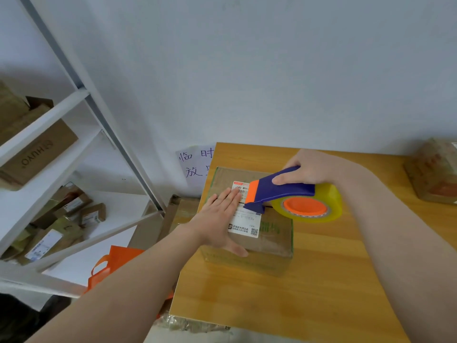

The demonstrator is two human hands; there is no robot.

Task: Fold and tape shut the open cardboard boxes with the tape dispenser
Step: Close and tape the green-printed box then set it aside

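Head view: left grip (217,219) flat on box (273,240), right grip (309,169) tight around tape dispenser (284,192).

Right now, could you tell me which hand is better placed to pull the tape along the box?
The right hand: it grips the tape dispenser, nose on the box; the left hand lies flat, holding it.

Tape dispenser (282,191): purple body, orange blade guard, orange hub, yellowish tape. Box (269,233): brown, white label. Bench (309,293): honey wood grain.
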